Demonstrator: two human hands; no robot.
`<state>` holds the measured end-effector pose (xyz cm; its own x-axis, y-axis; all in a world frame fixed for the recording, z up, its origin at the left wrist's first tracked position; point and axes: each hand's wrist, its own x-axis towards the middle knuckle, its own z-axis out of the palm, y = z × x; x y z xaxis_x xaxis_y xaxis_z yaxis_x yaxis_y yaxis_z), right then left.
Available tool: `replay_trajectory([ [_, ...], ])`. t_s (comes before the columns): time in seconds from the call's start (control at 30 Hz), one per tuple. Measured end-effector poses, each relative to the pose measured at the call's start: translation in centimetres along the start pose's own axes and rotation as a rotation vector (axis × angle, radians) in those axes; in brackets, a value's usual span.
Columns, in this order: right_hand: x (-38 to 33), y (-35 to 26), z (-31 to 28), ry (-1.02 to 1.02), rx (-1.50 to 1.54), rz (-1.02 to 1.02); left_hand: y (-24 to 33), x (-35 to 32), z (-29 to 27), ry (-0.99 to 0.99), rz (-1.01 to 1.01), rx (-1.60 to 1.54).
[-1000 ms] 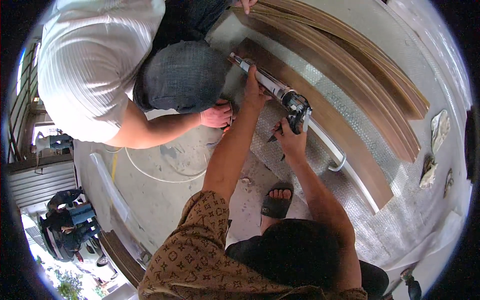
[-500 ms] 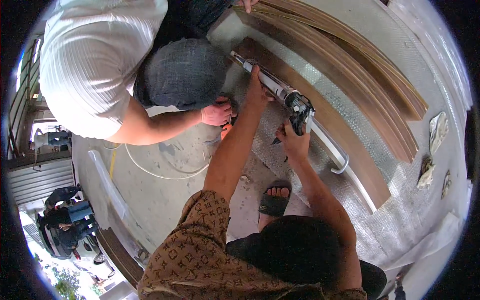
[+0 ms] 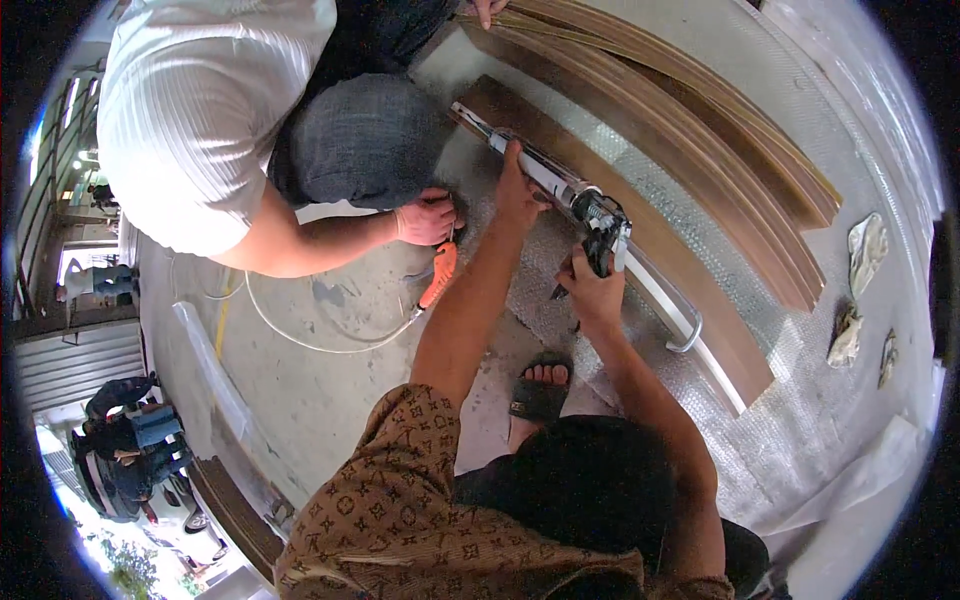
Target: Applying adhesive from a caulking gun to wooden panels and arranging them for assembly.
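A caulking gun (image 3: 546,176) with a pale tube in its barrel lies across my reach, its nozzle toward the upper left and its hooked rod end at the lower right. My left hand (image 3: 518,192) is closed round the barrel from below. At the back, my right hand (image 3: 594,288) grips the handle and trigger. Below the gun lies a curved brown board (image 3: 668,262) with a white edge (image 3: 690,350); the nozzle end is over the board's far end. Whether the tip touches it I cannot tell.
Several curved brown panels (image 3: 690,140) are stacked beyond the board on bubble wrap (image 3: 770,450). At left, a co-worker's hand (image 3: 425,218) is by an orange air tool (image 3: 438,275) with a pale hose (image 3: 320,348). Crumpled pale gloves (image 3: 866,255) lie at right.
The orange air tool beside the co-worker's hand now shows more fully, and its hose has shifted. The view has moved slightly; my hands keep the same grip on the caulking gun.
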<state>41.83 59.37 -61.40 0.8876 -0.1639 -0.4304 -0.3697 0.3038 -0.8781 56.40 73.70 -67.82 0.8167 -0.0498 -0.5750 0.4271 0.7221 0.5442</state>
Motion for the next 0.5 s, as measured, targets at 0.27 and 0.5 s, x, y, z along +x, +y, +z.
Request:
replay_trajectory([
  [0.27, -2.6, -2.6, -1.0, -0.031, -0.038, 0.117, -0.8, -0.5, -1.5, -0.005, 0.035, -0.004],
  [0.5, -2.6, -2.5, -4.5, -0.029, -0.127, 0.042, -3.1, -4.9, 3.1, 0.059, 0.014, 0.115],
])
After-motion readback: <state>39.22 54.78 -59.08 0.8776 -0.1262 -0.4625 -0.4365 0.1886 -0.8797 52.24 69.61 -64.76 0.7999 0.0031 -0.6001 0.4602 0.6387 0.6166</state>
